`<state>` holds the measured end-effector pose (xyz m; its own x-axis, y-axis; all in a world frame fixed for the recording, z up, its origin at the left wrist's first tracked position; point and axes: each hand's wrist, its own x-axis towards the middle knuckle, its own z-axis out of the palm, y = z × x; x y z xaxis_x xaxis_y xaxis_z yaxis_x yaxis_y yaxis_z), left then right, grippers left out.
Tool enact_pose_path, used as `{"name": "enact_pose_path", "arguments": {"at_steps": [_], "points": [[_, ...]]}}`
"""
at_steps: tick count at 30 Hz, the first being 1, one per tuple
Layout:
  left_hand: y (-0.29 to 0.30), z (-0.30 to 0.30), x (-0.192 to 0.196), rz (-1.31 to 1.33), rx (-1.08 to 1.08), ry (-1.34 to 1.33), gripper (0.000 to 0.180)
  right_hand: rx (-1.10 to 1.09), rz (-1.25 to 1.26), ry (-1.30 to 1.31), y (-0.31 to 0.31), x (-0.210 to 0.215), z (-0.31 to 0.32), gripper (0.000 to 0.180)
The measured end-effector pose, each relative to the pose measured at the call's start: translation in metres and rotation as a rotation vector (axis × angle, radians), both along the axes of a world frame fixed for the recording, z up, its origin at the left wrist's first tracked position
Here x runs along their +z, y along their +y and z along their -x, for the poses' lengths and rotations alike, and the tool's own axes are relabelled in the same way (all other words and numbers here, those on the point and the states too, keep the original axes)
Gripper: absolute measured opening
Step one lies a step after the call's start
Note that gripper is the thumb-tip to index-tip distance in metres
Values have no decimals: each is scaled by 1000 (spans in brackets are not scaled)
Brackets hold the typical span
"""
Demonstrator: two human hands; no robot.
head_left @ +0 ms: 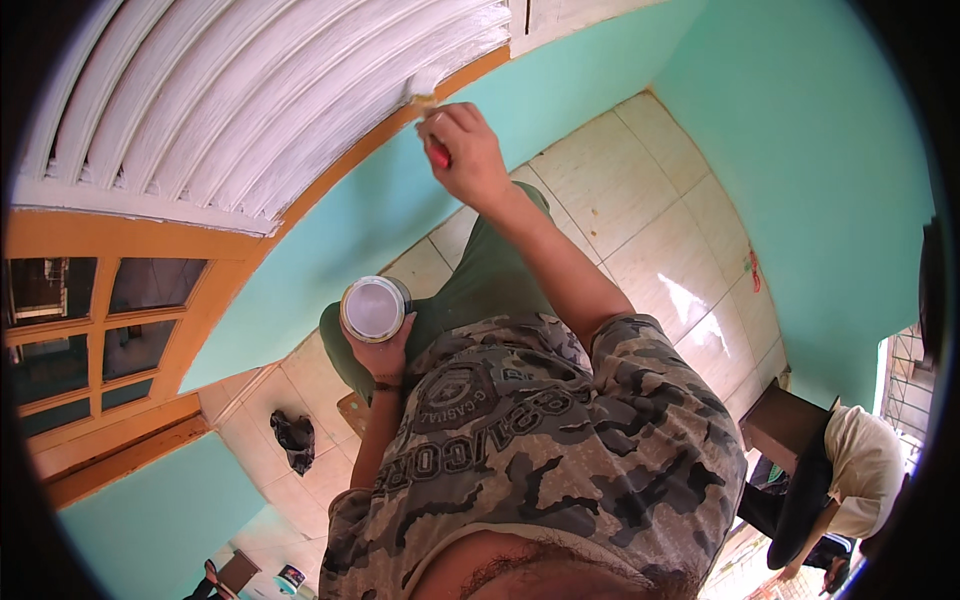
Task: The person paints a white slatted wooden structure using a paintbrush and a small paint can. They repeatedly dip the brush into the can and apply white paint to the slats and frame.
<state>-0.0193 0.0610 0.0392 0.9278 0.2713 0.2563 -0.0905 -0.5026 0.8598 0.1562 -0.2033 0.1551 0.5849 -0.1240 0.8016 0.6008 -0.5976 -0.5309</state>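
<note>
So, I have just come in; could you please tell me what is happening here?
A person's right hand grips a red-handled brush, its bristles at the edge of a white slatted panel, beside an orange frame. The left hand holds an open can of pale paint near the lap. A dark plastic bag lies on the tiled floor, and another person is partly in view at lower right.
</note>
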Motion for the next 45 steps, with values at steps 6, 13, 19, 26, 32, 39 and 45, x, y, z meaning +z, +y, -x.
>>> {"name": "enact_pose_path", "arguments": {"at_steps": [6,13,19,26,32,39,45], "points": [[-3,1,-2,-2,61,4,108,260,-264,192,-30,-1,-14,17],[0,4,-8,32,71,4,116,-484,-506,51,-84,-6,-41,13],[-9,0,-6,63,70,32,117,-183,77,-60,34,-8,-14,22],[-13,2,-12,71,86,-26,117,571,-70,81,100,20,32,20],[-19,8,-1,92,118,-66,114,257,-561,250,-7,-3,-18,18],[-22,5,-4,50,164,-61,113,-40,-642,150,-41,23,13,23],[-21,-3,-8,-5,133,-141,111,290,-551,510,-16,27,62,29]]}}
